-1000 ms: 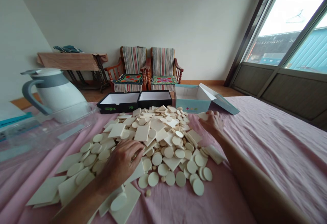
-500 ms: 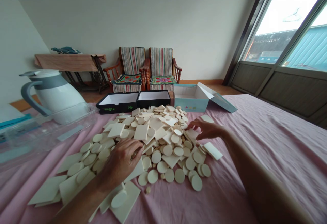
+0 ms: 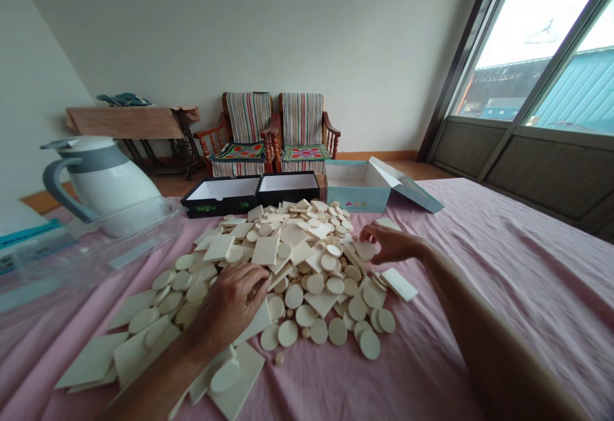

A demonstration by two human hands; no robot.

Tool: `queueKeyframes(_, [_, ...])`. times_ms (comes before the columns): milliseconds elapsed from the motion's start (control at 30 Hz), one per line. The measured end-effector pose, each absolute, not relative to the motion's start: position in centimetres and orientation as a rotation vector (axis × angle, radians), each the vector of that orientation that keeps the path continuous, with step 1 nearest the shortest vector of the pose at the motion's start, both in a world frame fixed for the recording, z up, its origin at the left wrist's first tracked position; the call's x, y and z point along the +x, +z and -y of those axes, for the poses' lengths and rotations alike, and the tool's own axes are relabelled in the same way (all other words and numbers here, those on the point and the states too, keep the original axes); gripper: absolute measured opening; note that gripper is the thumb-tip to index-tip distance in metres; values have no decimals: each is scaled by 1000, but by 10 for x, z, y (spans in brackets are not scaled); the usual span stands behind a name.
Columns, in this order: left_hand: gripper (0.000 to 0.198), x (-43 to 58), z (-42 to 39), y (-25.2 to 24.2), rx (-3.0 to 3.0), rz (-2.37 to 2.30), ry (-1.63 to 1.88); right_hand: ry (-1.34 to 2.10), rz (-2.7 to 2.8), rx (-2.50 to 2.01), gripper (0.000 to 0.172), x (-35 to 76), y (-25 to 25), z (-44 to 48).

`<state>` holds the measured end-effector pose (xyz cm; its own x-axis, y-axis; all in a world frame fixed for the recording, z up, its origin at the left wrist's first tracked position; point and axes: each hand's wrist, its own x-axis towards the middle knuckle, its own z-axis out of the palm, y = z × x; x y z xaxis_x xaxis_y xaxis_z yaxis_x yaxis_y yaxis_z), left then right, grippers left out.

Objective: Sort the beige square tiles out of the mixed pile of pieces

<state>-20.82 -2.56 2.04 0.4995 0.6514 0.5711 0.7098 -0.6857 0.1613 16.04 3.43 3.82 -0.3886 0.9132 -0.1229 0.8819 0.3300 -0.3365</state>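
A heap of pale wooden pieces spreads before me: square tiles (image 3: 265, 251), round discs (image 3: 337, 331) and a few small cubes (image 3: 279, 359). On the heap's right side, my right hand (image 3: 391, 243) pinches a square wooden tile (image 3: 366, 251), slightly raised among the others. My left hand (image 3: 234, 298) rests at the near left of the heap, its fingers curled and the thumb close to the index finger. What lies under those fingers is hidden.
Behind the heap stand two black boxes (image 3: 220, 208) and a light blue box (image 3: 357, 202) with its lid (image 3: 417, 192) leaning beside it. A white-grey jug (image 3: 115, 184) and a clear plastic tray (image 3: 144, 242) are at left. Pink cloth (image 3: 503, 248) covers the surface.
My right hand has gripped the square tile and tilted it up a little from the heap. My left hand has stayed nearly still. The view has shifted slightly.
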Motion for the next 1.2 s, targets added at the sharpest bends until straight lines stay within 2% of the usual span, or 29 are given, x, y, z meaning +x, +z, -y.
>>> queueKeyframes(100, [10, -209, 26, 19, -2642, 1210, -941, 334, 2283, -1892, 43, 177, 35, -40])
queueKeyframes(233, [9, -210, 26, 18, -2652, 1221, -928, 99, 2134, -2057, 50, 192, 38, -41])
queueKeyframes(367, [10, -210, 25, 18, -2650, 1215, -924, 408, 2396, -1936, 43, 189, 54, -28])
queueKeyframes(467, [10, -209, 25, 19, -2659, 1213, -924, 696, 2528, -1780, 45, 183, 67, -11])
queueKeyframes(733, [10, -210, 26, 18, -2677, 1241, -922, 777, 2637, -1672, 64, 185, 63, 30])
queueKeyframes(800, [10, -210, 26, 17, -2677, 1252, -924, 722, 2666, -1685, 64, 183, 55, 34])
queueKeyframes(933, [10, -210, 25, 18, -2673, 1251, -932, 620, 2671, -1681, 49, 181, 51, 32])
queueKeyframes(1000, [10, -210, 25, 18, -2676, 1246, -933, 549, 2644, -1720, 47, 185, 53, 23])
queueKeyframes(1133, [9, -210, 25, 18, -2671, 1240, -941, 163, 2471, -1917, 44, 194, 55, -8])
queueKeyframes(1200, [9, -210, 25, 18, -2672, 1239, -944, -52, 2324, -1991, 49, 195, 51, -24])
